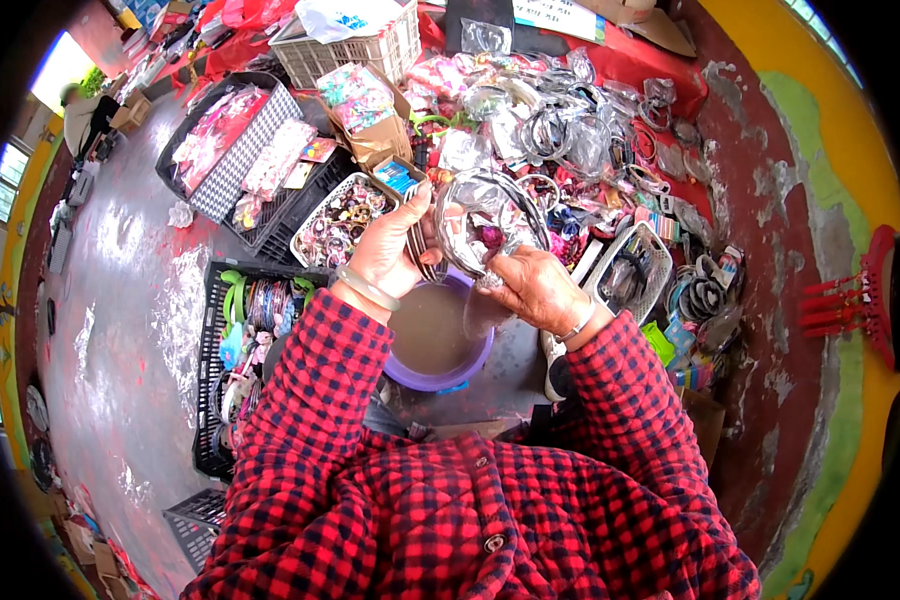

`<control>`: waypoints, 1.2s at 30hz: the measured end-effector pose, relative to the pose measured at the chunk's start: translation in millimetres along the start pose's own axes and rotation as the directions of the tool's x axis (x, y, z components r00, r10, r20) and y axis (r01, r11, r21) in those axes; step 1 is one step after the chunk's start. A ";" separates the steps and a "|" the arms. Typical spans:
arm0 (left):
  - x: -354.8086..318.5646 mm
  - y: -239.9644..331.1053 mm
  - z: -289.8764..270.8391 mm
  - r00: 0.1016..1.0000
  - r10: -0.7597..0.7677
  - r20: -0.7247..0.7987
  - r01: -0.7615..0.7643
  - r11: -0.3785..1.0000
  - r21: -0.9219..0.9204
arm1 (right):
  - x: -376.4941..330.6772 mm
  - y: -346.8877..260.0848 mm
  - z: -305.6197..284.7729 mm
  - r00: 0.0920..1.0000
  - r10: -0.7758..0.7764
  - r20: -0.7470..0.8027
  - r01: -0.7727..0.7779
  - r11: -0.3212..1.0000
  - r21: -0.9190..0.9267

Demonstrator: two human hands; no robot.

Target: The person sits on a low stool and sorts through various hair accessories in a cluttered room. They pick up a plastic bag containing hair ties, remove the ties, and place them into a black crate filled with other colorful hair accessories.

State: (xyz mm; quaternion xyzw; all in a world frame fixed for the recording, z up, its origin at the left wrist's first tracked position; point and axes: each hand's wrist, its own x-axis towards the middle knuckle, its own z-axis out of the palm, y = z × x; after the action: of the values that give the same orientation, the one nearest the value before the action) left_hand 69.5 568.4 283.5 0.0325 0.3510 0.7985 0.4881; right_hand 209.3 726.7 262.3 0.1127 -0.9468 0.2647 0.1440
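Both hands, left hand (388, 248) and right hand (536, 288), pinch a clear plastic bag (485, 220) above a purple bowl (438, 340).

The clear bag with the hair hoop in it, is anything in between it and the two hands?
No. Both hands already hold the clear bag: the left hand grips its left edge and the right hand pinches its bottom. Nothing sits between them. The purple basin is below.

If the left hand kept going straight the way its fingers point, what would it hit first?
Probably the clear plastic bag that both hands hold: the left hand already grips its left edge. Past it lies the pile of bagged hairbands, though depth is hard to judge.
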 end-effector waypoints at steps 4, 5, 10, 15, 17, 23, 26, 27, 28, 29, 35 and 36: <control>12.2 4.8 -23.1 0.990 -0.136 0.034 0.132 0.986 0.105 | 0.0 -9.4 -5.4 0.987 -0.136 0.082 0.138 0.990 -0.027; 7.7 5.1 -15.6 0.995 -0.096 -0.017 0.097 0.989 0.115 | -1.6 -9.4 -3.4 0.985 -0.153 0.073 0.157 0.987 -0.042; 7.6 8.0 -23.0 0.991 -0.059 0.124 0.064 0.997 -0.040 | -0.6 -8.8 -4.4 0.985 -0.136 0.105 0.143 0.987 -0.067; -6.6 17.2 -13.8 0.957 0.033 0.289 -0.029 0.999 -0.019 | -1.6 -10.6 -4.2 0.989 -0.130 0.075 0.133 0.990 -0.038; -13.7 19.6 -4.1 0.965 0.074 0.253 -0.111 0.985 0.134 | -2.6 -12.1 -4.7 0.990 -0.121 0.072 0.124 0.991 -0.039; -17.2 24.5 -3.0 0.967 0.116 0.228 -0.143 0.984 0.105 | -7.4 -9.7 -7.6 0.997 0.004 0.081 -0.003 1.000 -0.012; -13.2 30.4 -14.1 0.962 0.138 0.236 -0.173 0.975 0.136 | -10.8 -1.3 -8.1 0.998 0.035 0.052 -0.036 0.999 0.009; -16.3 29.5 -5.3 0.966 0.220 0.132 -0.248 0.936 0.251 | -11.5 -2.5 -10.5 0.999 0.046 0.013 -0.046 0.999 0.006; -16.2 33.1 -10.5 0.969 0.171 0.177 -0.208 0.954 0.217 | -13.6 0.5 -12.0 0.994 0.096 0.050 -0.095 0.995 -0.034; -17.3 41.8 -17.6 0.967 0.125 0.223 -0.168 0.968 0.187 | -15.2 4.3 -15.4 0.986 0.146 0.083 -0.139 0.987 -0.075; -16.7 45.0 -27.7 0.934 0.327 0.143 -0.356 0.879 0.319 | -28.9 30.5 -34.7 0.804 0.591 -0.068 -0.517 0.751 0.411; -15.2 42.9 -27.7 0.936 0.320 0.149 -0.352 0.865 0.358 | -32.9 36.3 -35.1 0.777 0.623 -0.097 -0.359 0.563 0.745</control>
State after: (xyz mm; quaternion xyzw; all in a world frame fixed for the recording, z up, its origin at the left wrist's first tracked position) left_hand 34.1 529.7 292.6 0.2204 0.4666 0.7861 0.3402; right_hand 237.0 780.2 263.1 -0.1641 -0.7278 0.6422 0.1758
